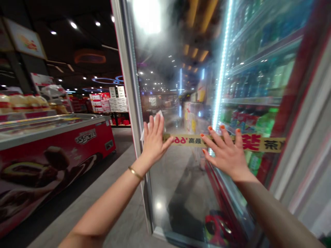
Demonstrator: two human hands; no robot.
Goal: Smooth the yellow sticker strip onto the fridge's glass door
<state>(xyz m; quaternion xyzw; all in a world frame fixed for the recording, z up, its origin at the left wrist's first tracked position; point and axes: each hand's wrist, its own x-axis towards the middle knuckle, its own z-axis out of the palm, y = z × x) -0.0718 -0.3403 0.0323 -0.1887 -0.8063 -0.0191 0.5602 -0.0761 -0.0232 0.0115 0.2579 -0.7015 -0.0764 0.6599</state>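
Note:
My left hand point(153, 139), with a gold bangle at the wrist, lies flat on the glass door point(181, 193) near its left frame. Under its stretched fingers it presses a white cloth or tissue point(142, 135), mostly hidden by the hand. My right hand point(227, 151) has orange nails and spread fingers, holds nothing, and rests at the glass over a yellow strip point(271, 145) with mirrored lettering. The door stands swung out from a drinks cooler. Whitish haze shows on the upper glass.
Lit cooler shelves point(261, 101) with bottles stand behind the glass on the right. A red chest freezer point(59, 151) is at left, with bottles above it. Stacked cartons point(117, 103) stand farther back. Grey floor point(111, 199) runs between freezer and door.

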